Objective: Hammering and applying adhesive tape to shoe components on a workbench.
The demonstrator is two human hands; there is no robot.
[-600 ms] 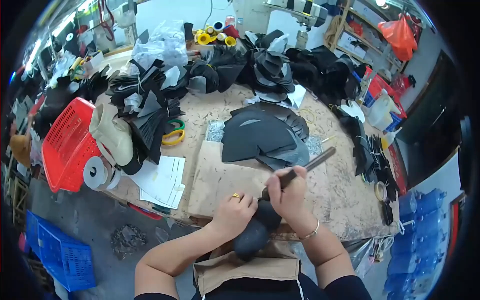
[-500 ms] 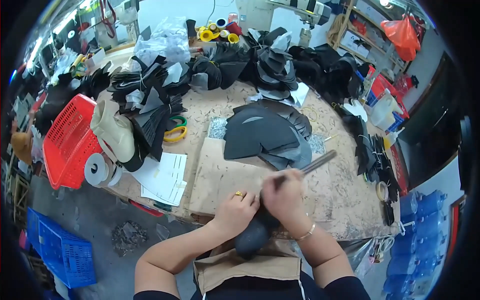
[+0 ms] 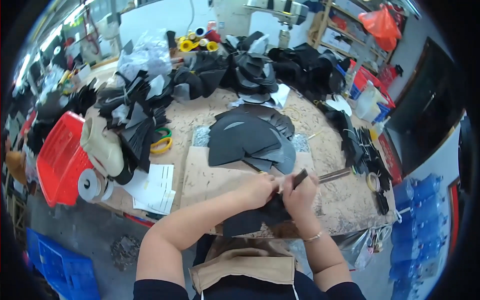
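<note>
Work surface: a pale, scuffed table (image 3: 325,125) marked with dark flecks. A flat tan board (image 3: 210,175) lies on its near middle part; a stack of black pieces (image 3: 245,142), curved at the far edge, overlaps the board's far side, with a speckled grey slab (image 3: 201,135) showing beneath. Tied bundles of black material (image 3: 252,70) line the far side. On the left stand a red basket (image 3: 60,160) and a cream boot (image 3: 102,147), with a white spool (image 3: 90,185) and printed sheets (image 3: 155,190) nearer. Floor, near left: a blue crate (image 3: 60,267). Near right: blue bottles (image 3: 417,225), stacked. A red bag (image 3: 382,27) hangs at far right.

Hands: both meet over the board's near right part, close together; contact between them cannot be confirmed. The left hand (image 3: 261,190) reaches across from the left, knuckles up; its fingertips are hidden, so its grip cannot be told. The right hand (image 3: 301,192) is closed around a dark tool (image 3: 300,177), whose blunt end projects above the fist.

Workpiece: a black piece (image 3: 255,220), matt and dark, sits beneath the hands at the near table edge, partly covered by them. A slim dark bar (image 3: 335,174) shows just right of the right hand.
</note>
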